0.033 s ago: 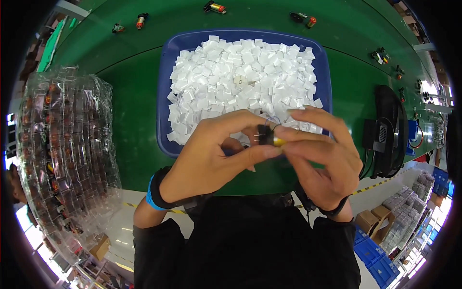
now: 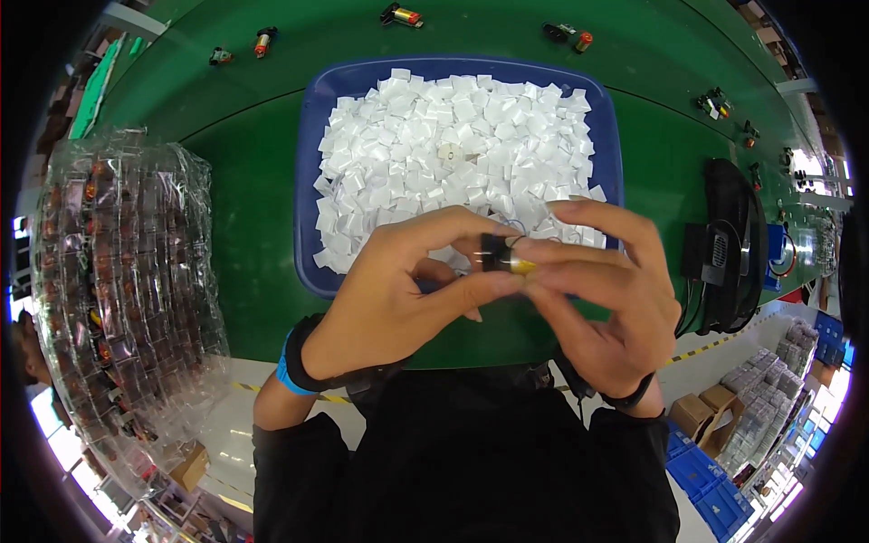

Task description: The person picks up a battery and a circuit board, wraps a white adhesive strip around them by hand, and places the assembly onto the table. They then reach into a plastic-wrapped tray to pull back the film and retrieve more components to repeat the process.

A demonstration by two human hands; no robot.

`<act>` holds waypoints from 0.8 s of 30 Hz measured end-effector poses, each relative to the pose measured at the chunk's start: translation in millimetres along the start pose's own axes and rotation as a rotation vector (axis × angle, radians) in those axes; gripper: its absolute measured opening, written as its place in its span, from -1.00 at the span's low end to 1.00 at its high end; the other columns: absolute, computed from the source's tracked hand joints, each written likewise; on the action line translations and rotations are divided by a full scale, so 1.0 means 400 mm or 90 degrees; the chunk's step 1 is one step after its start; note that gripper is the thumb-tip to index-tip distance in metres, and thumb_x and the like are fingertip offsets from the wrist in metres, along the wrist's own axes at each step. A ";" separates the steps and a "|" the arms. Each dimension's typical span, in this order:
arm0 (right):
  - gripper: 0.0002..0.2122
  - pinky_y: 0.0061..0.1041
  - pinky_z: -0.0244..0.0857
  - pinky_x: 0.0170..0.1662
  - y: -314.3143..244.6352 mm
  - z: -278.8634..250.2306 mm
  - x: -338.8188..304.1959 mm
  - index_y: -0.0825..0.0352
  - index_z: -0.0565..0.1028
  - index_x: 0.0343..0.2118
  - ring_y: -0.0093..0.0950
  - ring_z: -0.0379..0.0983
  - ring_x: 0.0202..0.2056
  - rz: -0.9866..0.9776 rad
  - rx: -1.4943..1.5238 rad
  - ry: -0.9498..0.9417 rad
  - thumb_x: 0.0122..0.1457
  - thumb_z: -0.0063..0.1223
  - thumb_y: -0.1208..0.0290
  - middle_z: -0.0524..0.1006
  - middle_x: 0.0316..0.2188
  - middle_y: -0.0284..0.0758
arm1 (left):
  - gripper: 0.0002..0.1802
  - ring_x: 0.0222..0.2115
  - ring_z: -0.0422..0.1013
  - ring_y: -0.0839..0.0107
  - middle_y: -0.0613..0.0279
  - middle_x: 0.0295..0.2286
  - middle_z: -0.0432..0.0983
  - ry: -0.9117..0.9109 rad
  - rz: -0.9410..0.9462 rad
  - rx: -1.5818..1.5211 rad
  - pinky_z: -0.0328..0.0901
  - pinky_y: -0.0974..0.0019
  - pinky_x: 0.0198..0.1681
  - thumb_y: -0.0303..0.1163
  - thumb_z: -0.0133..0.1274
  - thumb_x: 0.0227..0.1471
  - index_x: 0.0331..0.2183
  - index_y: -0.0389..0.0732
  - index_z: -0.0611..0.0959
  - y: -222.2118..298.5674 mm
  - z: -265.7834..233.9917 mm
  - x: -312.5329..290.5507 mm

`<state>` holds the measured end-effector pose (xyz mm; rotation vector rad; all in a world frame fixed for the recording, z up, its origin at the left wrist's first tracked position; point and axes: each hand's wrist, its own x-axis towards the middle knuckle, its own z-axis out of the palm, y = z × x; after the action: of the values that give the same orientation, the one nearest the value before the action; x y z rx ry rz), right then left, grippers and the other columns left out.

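Observation:
Above the near edge of a blue tub, both my hands pinch one small assembly (image 2: pixel 496 253). It has a black block with thin metal pins on its left side and a yellow cylindrical body, like a small battery cell, on its right. A thin bluish wire (image 2: pixel 518 224) loops up from it. My left hand (image 2: pixel 398 290) grips the black end between thumb and fingers. My right hand (image 2: pixel 615 290) pinches the yellow end, forefinger raised. Fingertips cover part of the assembly. White square paper pieces (image 2: pixel 407 145) fill the blue tub (image 2: pixel 304 181) beyond my hands.
Bubbled clear plastic trays (image 2: pixel 127 271) with small parts stand stacked at left. Similar yellow-orange assemblies (image 2: pixel 405 15) lie along the far green table (image 2: pixel 253 226). A black device (image 2: pixel 729 244) with cables sits at right. A round pale disc (image 2: pixel 450 154) rests on the paper pieces.
The assembly has turned slightly in my fingers and shifted a little left. Both hands keep their pinch on it.

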<state>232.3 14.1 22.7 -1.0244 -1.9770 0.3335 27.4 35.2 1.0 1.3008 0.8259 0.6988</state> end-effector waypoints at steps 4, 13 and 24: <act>-0.76 -0.42 0.39 -0.27 -0.016 -0.014 -0.002 0.39 0.55 -0.37 -0.38 0.54 -0.39 0.079 -0.019 0.114 -0.10 0.42 0.61 0.60 -0.48 -0.26 | -0.65 -0.25 0.53 0.44 0.15 -0.24 0.57 0.059 0.025 -0.121 0.48 0.45 -0.30 -0.49 0.22 0.11 -0.07 -0.38 0.58 -0.010 0.003 -0.013; -0.80 -0.63 0.28 -0.46 -0.013 0.038 -0.047 0.50 0.55 -0.33 -0.55 0.48 -0.53 0.247 0.237 0.048 0.04 0.36 0.57 0.56 -0.52 -0.27 | -0.61 -0.12 0.53 0.30 -0.02 -0.12 0.59 0.074 0.096 0.024 0.41 0.26 -0.01 -0.42 0.26 0.08 -0.08 -0.38 0.56 -0.021 0.008 -0.026; -0.88 -0.66 0.28 -0.58 -0.019 0.049 -0.066 0.56 0.58 -0.30 -0.55 0.50 -0.60 0.265 0.360 0.091 0.10 0.23 0.65 0.56 -0.53 -0.20 | -0.59 -0.25 0.61 0.33 0.05 -0.26 0.65 0.143 0.246 0.320 0.50 0.38 -0.20 -0.48 0.33 -0.01 -0.09 -0.36 0.63 0.007 0.025 -0.039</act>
<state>220.6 -8.3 0.2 -1.0355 -1.4028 0.9572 27.5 17.2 6.3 1.8907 0.9808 0.9955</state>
